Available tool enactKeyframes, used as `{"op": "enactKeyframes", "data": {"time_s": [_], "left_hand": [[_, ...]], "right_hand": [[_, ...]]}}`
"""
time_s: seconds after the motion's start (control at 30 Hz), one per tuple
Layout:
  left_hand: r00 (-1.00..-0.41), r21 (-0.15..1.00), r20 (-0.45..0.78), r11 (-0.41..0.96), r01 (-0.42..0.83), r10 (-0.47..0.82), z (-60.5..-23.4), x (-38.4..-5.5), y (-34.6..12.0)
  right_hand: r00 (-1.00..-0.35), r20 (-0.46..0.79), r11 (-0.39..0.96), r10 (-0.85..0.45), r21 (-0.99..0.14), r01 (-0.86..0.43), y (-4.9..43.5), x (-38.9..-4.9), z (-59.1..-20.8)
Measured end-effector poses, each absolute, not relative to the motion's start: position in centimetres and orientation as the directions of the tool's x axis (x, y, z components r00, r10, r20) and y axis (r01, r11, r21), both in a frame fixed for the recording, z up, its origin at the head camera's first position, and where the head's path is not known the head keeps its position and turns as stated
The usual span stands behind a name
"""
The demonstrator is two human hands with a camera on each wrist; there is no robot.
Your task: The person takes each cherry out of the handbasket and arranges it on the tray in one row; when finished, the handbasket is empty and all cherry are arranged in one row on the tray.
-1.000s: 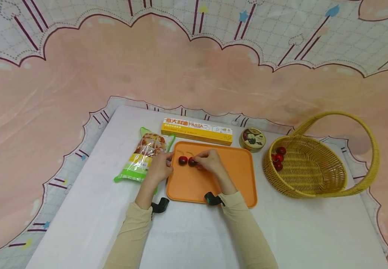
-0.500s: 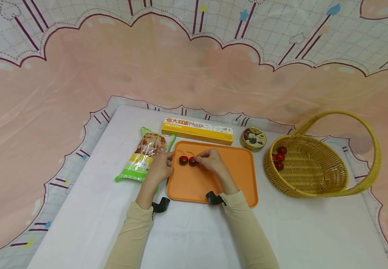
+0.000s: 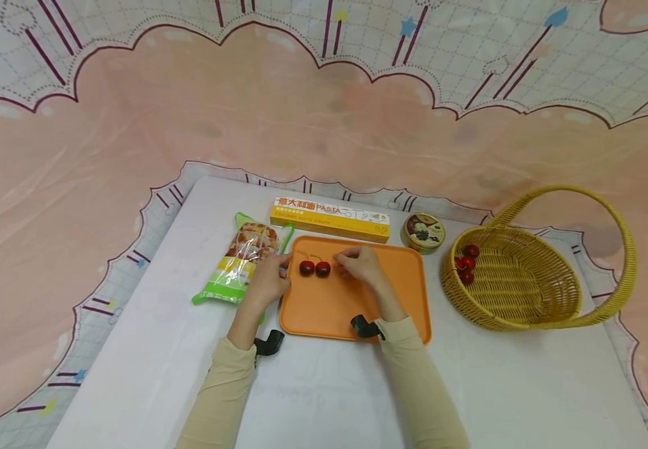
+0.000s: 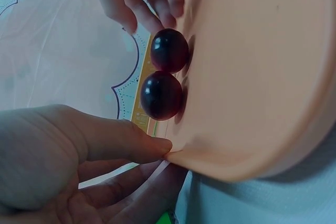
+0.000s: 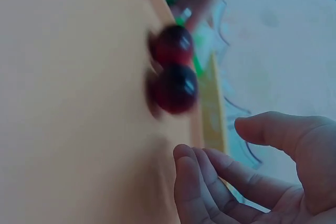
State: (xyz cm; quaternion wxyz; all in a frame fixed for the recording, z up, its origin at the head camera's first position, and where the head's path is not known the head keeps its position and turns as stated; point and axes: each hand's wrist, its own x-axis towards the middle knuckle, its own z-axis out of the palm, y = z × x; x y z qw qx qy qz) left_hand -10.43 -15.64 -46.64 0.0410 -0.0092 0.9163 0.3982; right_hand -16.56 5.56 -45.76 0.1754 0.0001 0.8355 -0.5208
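Observation:
Two dark red cherries with stems lie side by side, touching, near the left end of the orange tray [image 3: 329, 308]: a left cherry [image 3: 307, 268] and a right cherry [image 3: 322, 269]. My left hand [image 3: 269, 279] pinches the tray's left rim, thumb [image 4: 149, 148] on top and fingers beneath. Just right of the cherries, my right hand [image 3: 360, 267] hovers over the tray. In the right wrist view its thumb [image 5: 268, 129] and fingers stand apart with nothing between them.
A bread bag [image 3: 242, 259] lies left of the tray, partly behind my left hand. Behind the tray are a pasta box [image 3: 329, 219] and a round tin [image 3: 423, 232]. To the right stands a handled wicker basket [image 3: 509, 324] with several cherries [image 3: 466, 264] at its left side.
My right hand has let go of the right cherry and drawn a little to the right. The left hand keeps its place on the tray's rim.

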Motion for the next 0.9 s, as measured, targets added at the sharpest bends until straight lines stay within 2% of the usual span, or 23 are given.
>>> {"op": "enactKeyframes", "data": {"time_s": [0.23,0.53,0.9], "left_hand": [[-0.996,0.727,-0.085,0.685,-0.049,0.019,-46.7,-10.3,-15.9],[-0.997,0.727,-0.071,0.686,-0.04,0.017,-46.8,-10.2,-16.1],[-0.996,0.729,-0.088,0.682,-0.053,0.016,-46.7,-10.2,-15.9]], "right_hand": [[-0.938,-0.318,0.402,-0.135,-0.883,0.242,9.7,-18.2,-43.5],[-0.967,-0.234,0.432,-0.099,-0.886,0.17,18.1,-19.8,-40.7],[-0.973,-0.228,0.295,-0.032,-0.932,0.209,25.3,-19.9,-39.1]]}}
